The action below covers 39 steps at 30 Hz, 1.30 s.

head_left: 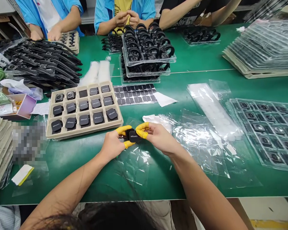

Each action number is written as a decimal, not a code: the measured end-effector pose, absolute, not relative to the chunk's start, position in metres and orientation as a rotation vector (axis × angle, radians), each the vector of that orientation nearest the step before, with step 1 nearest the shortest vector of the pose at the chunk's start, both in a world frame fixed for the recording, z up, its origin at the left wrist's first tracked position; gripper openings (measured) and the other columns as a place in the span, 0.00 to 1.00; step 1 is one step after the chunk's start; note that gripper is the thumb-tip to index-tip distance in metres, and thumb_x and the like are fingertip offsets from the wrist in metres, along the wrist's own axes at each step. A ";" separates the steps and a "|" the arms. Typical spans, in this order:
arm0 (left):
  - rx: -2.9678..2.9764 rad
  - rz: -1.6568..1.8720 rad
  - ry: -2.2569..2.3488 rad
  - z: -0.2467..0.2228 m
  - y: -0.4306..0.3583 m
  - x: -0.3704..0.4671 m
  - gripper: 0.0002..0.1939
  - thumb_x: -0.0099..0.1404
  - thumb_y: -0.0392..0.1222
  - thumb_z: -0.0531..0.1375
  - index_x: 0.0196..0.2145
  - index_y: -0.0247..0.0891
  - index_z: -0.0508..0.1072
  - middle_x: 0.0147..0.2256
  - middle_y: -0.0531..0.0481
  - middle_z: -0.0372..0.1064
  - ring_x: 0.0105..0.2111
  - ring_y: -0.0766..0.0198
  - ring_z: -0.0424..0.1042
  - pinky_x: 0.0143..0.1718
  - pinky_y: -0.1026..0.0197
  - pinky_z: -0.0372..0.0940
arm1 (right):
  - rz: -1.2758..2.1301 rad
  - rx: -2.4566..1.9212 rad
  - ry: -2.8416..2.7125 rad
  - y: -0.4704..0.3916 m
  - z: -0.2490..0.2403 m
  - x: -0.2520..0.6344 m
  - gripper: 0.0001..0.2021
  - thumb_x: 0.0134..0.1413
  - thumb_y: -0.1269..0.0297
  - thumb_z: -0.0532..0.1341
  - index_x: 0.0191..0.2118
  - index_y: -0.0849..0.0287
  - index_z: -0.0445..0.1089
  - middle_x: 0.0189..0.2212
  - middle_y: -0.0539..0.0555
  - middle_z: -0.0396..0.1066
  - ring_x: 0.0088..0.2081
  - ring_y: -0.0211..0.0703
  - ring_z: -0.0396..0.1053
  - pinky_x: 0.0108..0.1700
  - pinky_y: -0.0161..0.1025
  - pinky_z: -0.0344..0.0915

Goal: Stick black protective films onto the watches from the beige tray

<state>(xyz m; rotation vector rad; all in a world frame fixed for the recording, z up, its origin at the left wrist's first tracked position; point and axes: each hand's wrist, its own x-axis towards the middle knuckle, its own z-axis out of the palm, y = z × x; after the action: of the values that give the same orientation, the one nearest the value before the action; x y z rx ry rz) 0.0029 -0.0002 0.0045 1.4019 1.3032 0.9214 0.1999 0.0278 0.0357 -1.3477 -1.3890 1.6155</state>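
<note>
Yellow finger cots cover fingertips on both hands. My left hand [112, 142] is closed around a dark watch case [128, 134], gripping its left side. My right hand [159, 136] pinches a black square film with pale lettering [134, 136] at its right edge. The film overlaps the front of the watch case; whether it is stuck to it I cannot tell. Left of my hands lies a beige compartment tray [86, 130] of watch cases, most covered with similar black films. Behind it is a sheet of black film stickers [135, 94].
Clear plastic sheets [196, 140] lie to my right, beside a clear tray of watch cases [266, 134]. Stacked trays of black-strapped watches [146, 57] stand ahead. Black watch straps [43, 62] pile up at left. Tray stacks [261, 48] rise far right. Several co-workers sit opposite.
</note>
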 end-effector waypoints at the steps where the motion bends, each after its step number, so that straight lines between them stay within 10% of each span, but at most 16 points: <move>1: 1.413 0.921 1.308 0.005 -0.001 0.003 0.28 0.52 0.40 0.73 0.53 0.43 0.78 0.45 0.50 0.81 0.42 0.58 0.80 0.52 0.55 0.75 | 1.614 -1.353 -1.384 0.028 0.033 0.199 0.14 0.45 0.55 0.72 0.36 0.56 0.74 0.35 0.54 0.77 0.39 0.45 0.75 0.44 0.44 0.73; 39: 1.557 0.868 1.352 0.006 -0.003 0.002 0.28 0.53 0.41 0.72 0.52 0.44 0.78 0.44 0.51 0.81 0.41 0.59 0.80 0.48 0.56 0.75 | 1.628 -1.411 -1.166 0.025 0.032 0.184 0.18 0.37 0.54 0.75 0.32 0.58 0.72 0.32 0.53 0.76 0.34 0.44 0.75 0.42 0.45 0.76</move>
<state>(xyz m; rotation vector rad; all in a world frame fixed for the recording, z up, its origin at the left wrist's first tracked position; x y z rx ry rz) 0.0024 -0.0026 0.0061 1.5567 1.3521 0.8680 0.1845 0.0253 0.0319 -1.4107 -1.1655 1.6281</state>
